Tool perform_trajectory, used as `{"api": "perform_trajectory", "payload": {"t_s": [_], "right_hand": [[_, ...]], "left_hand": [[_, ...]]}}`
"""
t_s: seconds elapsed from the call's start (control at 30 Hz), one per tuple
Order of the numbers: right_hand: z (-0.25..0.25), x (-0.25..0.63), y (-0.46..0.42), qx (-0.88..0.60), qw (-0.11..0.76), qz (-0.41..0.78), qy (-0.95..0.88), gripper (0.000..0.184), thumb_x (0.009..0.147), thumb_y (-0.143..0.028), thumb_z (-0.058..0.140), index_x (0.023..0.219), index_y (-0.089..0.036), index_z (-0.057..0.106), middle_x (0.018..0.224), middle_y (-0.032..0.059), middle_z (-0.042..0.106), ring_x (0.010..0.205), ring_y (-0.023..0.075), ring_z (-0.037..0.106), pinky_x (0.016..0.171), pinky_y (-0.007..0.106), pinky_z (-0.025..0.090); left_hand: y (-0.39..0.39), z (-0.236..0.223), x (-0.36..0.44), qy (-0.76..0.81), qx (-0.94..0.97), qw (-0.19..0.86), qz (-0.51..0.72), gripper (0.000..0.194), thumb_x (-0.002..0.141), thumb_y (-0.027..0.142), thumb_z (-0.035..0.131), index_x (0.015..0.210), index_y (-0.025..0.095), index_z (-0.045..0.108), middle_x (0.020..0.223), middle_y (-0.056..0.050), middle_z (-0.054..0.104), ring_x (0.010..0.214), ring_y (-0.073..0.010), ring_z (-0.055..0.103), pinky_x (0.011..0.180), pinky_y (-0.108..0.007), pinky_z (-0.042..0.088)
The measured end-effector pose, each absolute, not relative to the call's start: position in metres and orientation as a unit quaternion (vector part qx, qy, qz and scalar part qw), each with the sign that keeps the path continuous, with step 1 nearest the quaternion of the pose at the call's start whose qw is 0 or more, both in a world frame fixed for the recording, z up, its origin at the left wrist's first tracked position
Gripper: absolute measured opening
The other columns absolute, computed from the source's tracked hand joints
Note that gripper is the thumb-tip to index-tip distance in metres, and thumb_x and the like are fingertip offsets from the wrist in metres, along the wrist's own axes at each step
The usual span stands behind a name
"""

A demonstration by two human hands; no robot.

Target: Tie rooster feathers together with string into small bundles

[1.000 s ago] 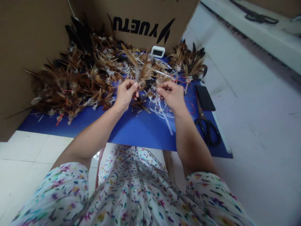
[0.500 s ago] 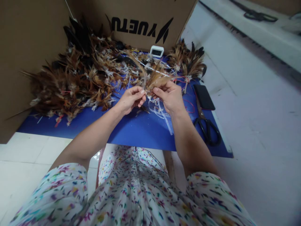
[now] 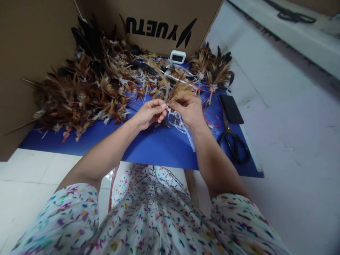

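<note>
My left hand (image 3: 152,114) is closed in a pinch on the quill end of a thin feather (image 3: 167,91) that stands upright from the fingertips. Right beside it, my right hand (image 3: 189,109) is closed round the base of a fanned bunch of tan feathers (image 3: 180,90). The fingertips of both hands almost meet; whether they touch is hard to tell. Below my right hand, clear plastic ribbon (image 3: 183,128) lies in loops on the blue board (image 3: 156,147). A large heap of brown and black feathers (image 3: 90,83) spreads to the left and behind.
Black-handled scissors (image 3: 235,147) lie at the right, partly under a black phone (image 3: 231,108). A small white digital timer (image 3: 177,57) stands before a cardboard box (image 3: 156,10). Tied feather bunches (image 3: 212,69) lie back right, with red string (image 3: 212,118) nearer.
My right hand has moved slightly left and down, bringing its fingertips closer to my left hand. The tan bunch has shifted with it. My left hand has hardly moved.
</note>
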State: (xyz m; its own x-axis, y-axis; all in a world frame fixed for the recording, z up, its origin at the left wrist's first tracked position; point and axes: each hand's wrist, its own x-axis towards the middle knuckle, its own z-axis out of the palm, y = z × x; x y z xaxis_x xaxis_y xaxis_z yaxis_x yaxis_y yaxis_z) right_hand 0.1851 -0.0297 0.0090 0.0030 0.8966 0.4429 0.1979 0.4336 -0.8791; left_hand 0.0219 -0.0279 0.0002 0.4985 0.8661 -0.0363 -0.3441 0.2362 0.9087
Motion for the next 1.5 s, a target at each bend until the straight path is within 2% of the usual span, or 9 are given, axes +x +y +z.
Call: {"api": "perform_trajectory", "payload": {"t_s": [0.23, 0.47, 0.73, 1.0, 1.33, 1.5], "right_hand": [[0.005, 0.185, -0.029, -0.402, 0.573, 0.333, -0.632, 0.043, 0.064, -0.062, 0.082, 0.068, -0.023, 0.066, 0.069, -0.0019, 0.060, 0.069, 0.0141, 0.058, 0.069, 0.032, 0.052], [-0.002, 0.182, -0.026, -0.395, 0.581, 0.360, -0.614, 0.043, 0.064, -0.062, 0.083, 0.071, -0.023, 0.066, 0.075, -0.0016, 0.062, 0.076, 0.0148, 0.060, 0.074, 0.032, 0.053], [-0.010, 0.176, -0.024, -0.357, 0.590, 0.463, -0.557, 0.048, 0.060, -0.060, 0.085, 0.078, -0.023, 0.061, 0.074, -0.0040, 0.060, 0.067, 0.0114, 0.057, 0.067, 0.029, 0.052], [-0.010, 0.174, -0.024, -0.349, 0.587, 0.519, -0.514, 0.049, 0.054, -0.053, 0.090, 0.077, -0.022, 0.061, 0.076, -0.0045, 0.063, 0.075, 0.0113, 0.061, 0.072, 0.027, 0.054], [-0.007, 0.180, -0.022, -0.341, 0.532, 0.551, -0.544, 0.045, 0.060, -0.055, 0.087, 0.074, -0.021, 0.061, 0.070, -0.0048, 0.061, 0.066, 0.0101, 0.055, 0.065, 0.026, 0.049], [-0.007, 0.180, -0.022, -0.358, 0.513, 0.552, -0.552, 0.042, 0.063, -0.054, 0.086, 0.072, -0.022, 0.061, 0.069, -0.0043, 0.058, 0.063, 0.0110, 0.050, 0.059, 0.027, 0.046]], "left_hand": [[-0.028, 0.000, 0.021, 0.275, 0.462, 0.740, 0.404, 0.033, 0.078, 0.030, 0.080, 0.072, 0.015, 0.052, 0.059, 0.004, 0.060, 0.044, -0.0048, 0.051, 0.042, -0.016, 0.041], [-0.027, 0.000, 0.021, 0.275, 0.462, 0.740, 0.404, 0.034, 0.078, 0.030, 0.081, 0.071, 0.015, 0.052, 0.058, 0.004, 0.060, 0.044, -0.0048, 0.051, 0.042, -0.016, 0.041], [-0.028, 0.001, 0.021, 0.273, 0.462, 0.741, 0.404, 0.032, 0.076, 0.030, 0.082, 0.070, 0.014, 0.055, 0.056, 0.003, 0.059, 0.043, -0.0051, 0.051, 0.042, -0.016, 0.041], [-0.026, 0.001, 0.019, 0.275, 0.456, 0.743, 0.406, 0.036, 0.066, 0.032, 0.088, 0.068, 0.014, 0.057, 0.056, 0.002, 0.061, 0.043, -0.0064, 0.052, 0.040, -0.017, 0.041], [-0.022, 0.004, 0.015, 0.320, 0.488, 0.706, 0.401, 0.033, 0.067, 0.032, 0.088, 0.066, 0.017, 0.058, 0.055, 0.002, 0.061, 0.042, -0.0071, 0.052, 0.039, -0.018, 0.042], [-0.020, 0.002, 0.013, 0.333, 0.488, 0.707, 0.388, 0.034, 0.062, 0.034, 0.090, 0.065, 0.018, 0.061, 0.053, 0.002, 0.059, 0.041, -0.0069, 0.050, 0.038, -0.018, 0.040]]}}
